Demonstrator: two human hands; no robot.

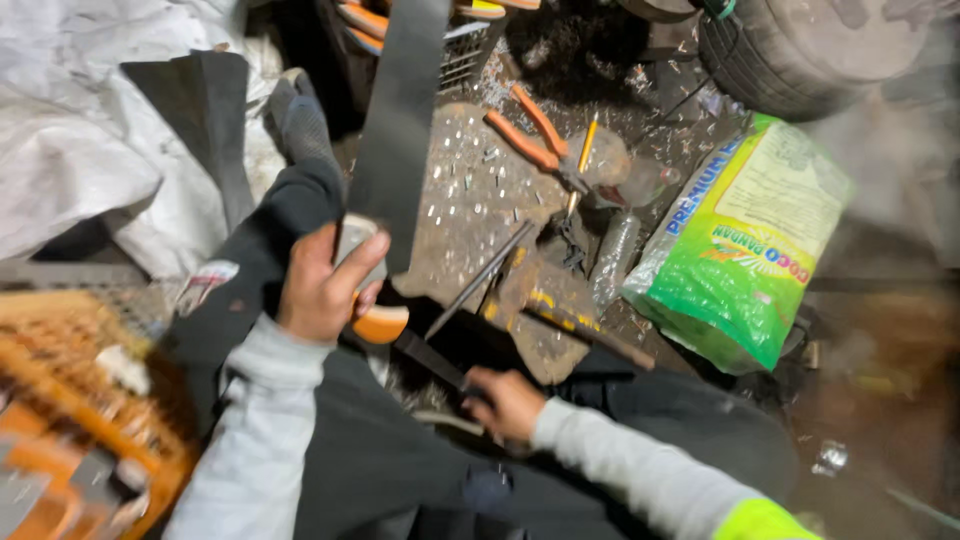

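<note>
- Your left hand [318, 285] is clenched on the lower end of a long black rubber strip [400, 130], holding it upright above an orange-and-white block [380, 322]; the cut looks about to begin, so keep the strip taut.
- Your right hand [507, 402] grips the handle of a dark blade [430, 358] aimed at that strip; draw it clear of your left fingers.
- Orange pliers [530, 135] lie on the perforated metal plate [470, 210], a green bag [745, 250] further right, crowding the floor.
</note>
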